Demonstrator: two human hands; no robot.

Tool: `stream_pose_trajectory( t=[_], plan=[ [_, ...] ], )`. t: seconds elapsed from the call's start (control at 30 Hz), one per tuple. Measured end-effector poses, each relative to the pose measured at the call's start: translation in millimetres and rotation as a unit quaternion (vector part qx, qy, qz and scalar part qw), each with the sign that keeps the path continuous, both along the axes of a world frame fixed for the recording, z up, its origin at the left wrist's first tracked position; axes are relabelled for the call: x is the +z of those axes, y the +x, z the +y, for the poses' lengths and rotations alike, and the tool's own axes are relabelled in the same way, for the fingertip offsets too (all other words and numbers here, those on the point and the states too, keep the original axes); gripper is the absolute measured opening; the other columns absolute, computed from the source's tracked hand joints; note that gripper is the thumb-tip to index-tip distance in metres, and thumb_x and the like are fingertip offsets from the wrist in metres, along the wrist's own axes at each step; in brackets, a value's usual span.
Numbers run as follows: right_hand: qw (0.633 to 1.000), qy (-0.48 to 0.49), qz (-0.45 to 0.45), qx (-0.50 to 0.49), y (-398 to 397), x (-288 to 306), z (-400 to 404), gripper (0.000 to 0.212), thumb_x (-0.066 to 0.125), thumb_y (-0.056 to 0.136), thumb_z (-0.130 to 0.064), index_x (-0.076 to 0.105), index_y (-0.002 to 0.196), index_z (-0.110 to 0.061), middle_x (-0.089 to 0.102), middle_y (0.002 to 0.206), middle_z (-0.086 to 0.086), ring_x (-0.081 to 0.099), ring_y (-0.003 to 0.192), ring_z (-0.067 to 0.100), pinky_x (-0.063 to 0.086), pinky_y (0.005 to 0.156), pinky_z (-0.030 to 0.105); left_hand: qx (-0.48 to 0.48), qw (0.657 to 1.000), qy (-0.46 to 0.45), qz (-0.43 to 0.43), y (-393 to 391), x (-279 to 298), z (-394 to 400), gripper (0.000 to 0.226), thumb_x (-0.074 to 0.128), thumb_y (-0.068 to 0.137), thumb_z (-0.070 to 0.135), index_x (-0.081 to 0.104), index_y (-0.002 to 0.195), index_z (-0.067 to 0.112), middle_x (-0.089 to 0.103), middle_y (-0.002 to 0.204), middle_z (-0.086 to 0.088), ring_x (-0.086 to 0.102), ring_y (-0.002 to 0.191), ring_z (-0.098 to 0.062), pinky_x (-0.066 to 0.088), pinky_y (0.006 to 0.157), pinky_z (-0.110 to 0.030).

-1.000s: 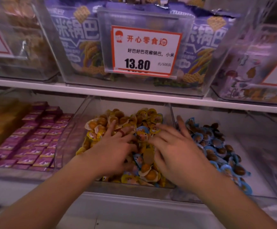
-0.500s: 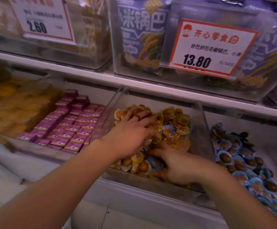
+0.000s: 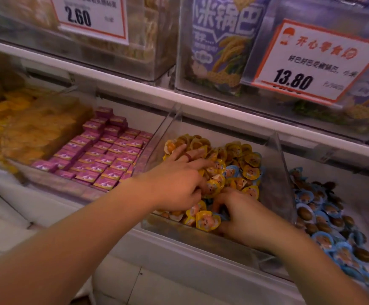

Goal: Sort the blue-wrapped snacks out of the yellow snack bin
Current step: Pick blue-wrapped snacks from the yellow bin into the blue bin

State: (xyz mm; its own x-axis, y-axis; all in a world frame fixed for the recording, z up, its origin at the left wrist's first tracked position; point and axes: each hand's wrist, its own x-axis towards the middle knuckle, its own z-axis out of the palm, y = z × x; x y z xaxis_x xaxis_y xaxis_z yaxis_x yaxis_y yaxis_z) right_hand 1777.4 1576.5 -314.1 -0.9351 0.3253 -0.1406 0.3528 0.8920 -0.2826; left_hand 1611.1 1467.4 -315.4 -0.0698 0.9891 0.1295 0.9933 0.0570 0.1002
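Observation:
A clear yellow snack bin (image 3: 201,239) on the lower shelf holds a heap of yellow-wrapped snacks (image 3: 250,159). A few blue-wrapped snacks (image 3: 232,172) lie mixed into it near the middle. My left hand (image 3: 179,179), with a red ring, rests on the left side of the heap with its fingers stretched over the yellow wrappers. At the bin's front, my right hand (image 3: 243,216) has its fingers curled down into the snacks beside a bit of blue wrapper. What those fingers hold is hidden.
A clear divider wall (image 3: 276,172) separates this bin from the bin on the right, full of blue-wrapped snacks (image 3: 324,216). Pink boxes (image 3: 104,155) fill the bin on the left. The upper shelf carries clear bins with price tags (image 3: 311,62).
The view has swung left and down. My right hand has moved from the top of the heap to the bin's front and dug in. My left hand stays on the heap's left side.

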Motion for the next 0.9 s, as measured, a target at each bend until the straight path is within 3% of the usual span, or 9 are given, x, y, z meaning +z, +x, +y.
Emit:
stream_pose_trajectory(
  t=[0.1, 0.17, 0.33, 0.43, 0.53, 0.63, 0.7, 0.8, 0.9],
  plan=[
    [0.991, -0.041, 0.092, -0.084, 2, 6, 3, 0.014, 0.07, 0.085, -0.036, 0.059, 0.08, -0.029, 0.061, 0.083, -0.006, 0.06, 0.079, 0.014, 0.045, 0.066, 0.033, 0.009, 0.997, 0.063, -0.049, 3, 6, 0, 0.025, 0.05, 0.09, 0.034, 0.071, 0.105, 0.035, 0.045, 0.148, 0.013, 0.027, 0.145, -0.016, 0.013, 0.12, -0.048],
    [0.947, -0.189, 0.193, -0.172, 2, 17, 4, 0.01, 0.074, 0.086, -0.031, 0.067, 0.086, -0.023, 0.07, 0.082, 0.002, 0.067, 0.078, 0.019, 0.055, 0.066, 0.038, 0.015, 0.981, 0.15, -0.119, 5, 11, -1, 0.027, 0.05, 0.09, 0.033, 0.072, 0.106, 0.03, 0.058, 0.134, 0.011, 0.044, 0.133, -0.013, 0.028, 0.114, -0.044],
    [0.587, -0.662, 0.337, -0.323, 4, 40, 2, 0.023, 0.064, 0.089, -0.018, 0.069, 0.105, -0.002, 0.071, 0.092, 0.016, 0.069, 0.073, 0.022, 0.056, 0.056, 0.032, 0.043, 0.893, 0.182, -0.409, 35, 18, -4, 0.055, 0.054, 0.085, 0.058, 0.052, 0.134, 0.035, 0.06, 0.127, 0.019, 0.054, 0.119, 0.004, 0.047, 0.102, -0.03],
    [0.525, -0.727, 0.317, -0.308, 10, 48, -2, 0.026, 0.051, 0.093, -0.019, 0.073, 0.095, -0.004, 0.072, 0.09, 0.018, 0.071, 0.074, 0.026, 0.051, 0.068, 0.036, 0.001, 0.92, 0.192, -0.341, 56, 18, -2, 0.05, 0.055, 0.088, 0.053, 0.051, 0.136, 0.037, 0.056, 0.129, 0.023, 0.051, 0.122, 0.005, 0.044, 0.103, -0.025],
    [0.536, -0.71, 0.343, -0.301, 20, 53, -4, 0.026, 0.055, 0.091, -0.017, 0.071, 0.106, -0.002, 0.071, 0.1, 0.022, 0.069, 0.086, 0.028, 0.05, 0.077, 0.038, -0.015, 0.93, 0.203, -0.307, 69, 24, 1, 0.051, 0.049, 0.09, 0.056, 0.044, 0.14, 0.045, 0.049, 0.137, 0.029, 0.043, 0.129, 0.01, 0.038, 0.108, -0.021],
    [0.593, -0.659, 0.369, -0.28, 37, 55, -1, 0.027, 0.059, 0.09, -0.003, 0.066, 0.115, 0.004, 0.066, 0.117, 0.029, 0.066, 0.104, 0.035, 0.051, 0.097, 0.046, -0.064, 0.906, 0.185, -0.375, 82, 27, 3, 0.068, 0.048, 0.091, 0.059, 0.019, 0.15, 0.044, 0.031, 0.147, 0.041, 0.03, 0.136, 0.014, 0.026, 0.109, -0.008],
    [0.637, -0.622, 0.374, -0.258, 51, 57, 4, 0.024, 0.061, 0.09, -0.002, 0.069, 0.112, 0.0, 0.071, 0.106, 0.023, 0.069, 0.094, 0.033, 0.058, 0.086, 0.042, -0.101, 0.895, 0.168, -0.4, 91, 28, 5, 0.074, 0.05, 0.094, 0.054, 0.013, 0.155, 0.036, 0.027, 0.154, 0.033, 0.025, 0.143, 0.007, 0.022, 0.114, -0.013],
    [0.684, -0.575, 0.377, -0.243, 81, 66, 22, 0.023, 0.059, 0.091, -0.004, 0.071, 0.111, -0.002, 0.065, 0.083, 0.019, 0.063, 0.067, 0.025, 0.049, 0.047, 0.029, -0.102, 0.912, 0.198, -0.344, 95, 27, 12, 0.059, 0.052, 0.097, 0.045, 0.034, 0.151, 0.028, 0.036, 0.153, 0.02, 0.03, 0.142, 0.002, 0.024, 0.114, -0.016],
    [0.8, -0.427, 0.314, -0.28, 119, 69, 53, 0.02, 0.064, 0.092, -0.012, 0.073, 0.109, -0.018, 0.075, 0.085, 0.007, 0.072, 0.082, 0.023, 0.054, 0.058, 0.03, -0.044, 0.934, 0.154, -0.319, 88, 24, 24, 0.021, 0.056, 0.096, 0.035, 0.066, 0.114, 0.038, 0.064, 0.115, 0.022, 0.056, 0.112, 0.007, 0.043, 0.097, -0.017]
  ],
)
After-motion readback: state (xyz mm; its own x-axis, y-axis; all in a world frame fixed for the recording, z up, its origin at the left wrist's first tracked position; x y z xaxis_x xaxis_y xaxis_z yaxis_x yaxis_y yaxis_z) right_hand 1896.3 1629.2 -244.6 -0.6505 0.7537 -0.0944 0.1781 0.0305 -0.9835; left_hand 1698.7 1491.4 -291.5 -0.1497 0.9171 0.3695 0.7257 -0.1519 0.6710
